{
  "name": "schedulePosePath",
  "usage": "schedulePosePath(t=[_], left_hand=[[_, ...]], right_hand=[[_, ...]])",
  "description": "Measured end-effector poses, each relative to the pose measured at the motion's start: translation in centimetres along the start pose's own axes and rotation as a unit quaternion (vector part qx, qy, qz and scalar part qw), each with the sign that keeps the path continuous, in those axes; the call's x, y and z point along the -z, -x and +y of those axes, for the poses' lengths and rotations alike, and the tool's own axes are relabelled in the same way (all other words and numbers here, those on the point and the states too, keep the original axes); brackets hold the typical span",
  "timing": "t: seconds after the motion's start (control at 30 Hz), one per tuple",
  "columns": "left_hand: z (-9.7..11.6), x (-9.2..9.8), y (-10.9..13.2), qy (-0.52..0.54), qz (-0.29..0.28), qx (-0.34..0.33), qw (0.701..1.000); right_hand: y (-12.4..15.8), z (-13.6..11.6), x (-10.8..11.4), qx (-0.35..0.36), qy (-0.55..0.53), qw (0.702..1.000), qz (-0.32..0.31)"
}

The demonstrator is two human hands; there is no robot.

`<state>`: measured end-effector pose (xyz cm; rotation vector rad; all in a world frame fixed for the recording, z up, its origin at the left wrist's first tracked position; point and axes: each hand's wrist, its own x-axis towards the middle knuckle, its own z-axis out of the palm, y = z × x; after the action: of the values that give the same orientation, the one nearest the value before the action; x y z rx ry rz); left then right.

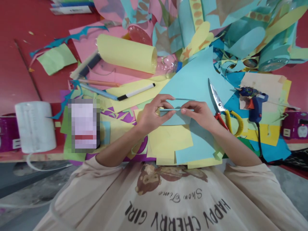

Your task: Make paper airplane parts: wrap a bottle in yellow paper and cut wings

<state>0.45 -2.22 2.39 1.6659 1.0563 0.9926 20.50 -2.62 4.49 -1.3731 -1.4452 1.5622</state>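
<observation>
Head camera: a person seated at the near edge of a red tabletop (16,80) works a sheet of light blue paper (192,80) with both bare hands. The left hand (150,117) and the right hand (201,112) meet near the middle of the near edge, the fingertips of each pinched narrow on a folded strip of the blue paper (176,109) that runs level between them. The rest of the blue sheet spreads away from the hands toward the far side and overlaps yellow sheets (168,141) lying under the wrists.

Just beside the right hand lie scissors with yellow and red handles (222,107), blades pointing to the far edge. Beyond them, toward the right edge, a blue glue gun (255,102) rests on a beige card, its black cord trailing to the near edge. By the left hand, a white marker with a black cap (136,92) lies on yellow paper, with pencils (98,86) just beyond it. A rolled yellow sheet (126,53) lies farther back, touching a clear plastic bottle (168,64). A white roll (35,126) stands at the near left corner. Cut paper scraps in pink, blue and yellow (216,25) pile along the far edge.
</observation>
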Motion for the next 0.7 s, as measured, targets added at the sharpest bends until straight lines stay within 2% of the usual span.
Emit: schedulePosePath(t=[0.23,0.33,0.47,0.7], left_hand=[[-0.12,-0.21,-0.04,0.009,-0.018,-0.017,1.000],[0.26,-0.05,-0.26,0.020,-0.032,0.004,0.999],[0.63,-0.04,-0.51,0.015,-0.022,0.034,0.999],[0.18,-0.34,-0.29,0.052,-0.040,0.033,0.997]], right_hand=[[0.05,0.33,0.07,-0.004,0.036,0.999,0.011],[0.10,0.16,-0.02,-0.003,0.039,0.999,0.021],[0.19,0.00,-0.04,-0.002,0.037,0.999,0.035],[0.05,0.22,0.14,0.012,-0.003,0.998,0.056]])
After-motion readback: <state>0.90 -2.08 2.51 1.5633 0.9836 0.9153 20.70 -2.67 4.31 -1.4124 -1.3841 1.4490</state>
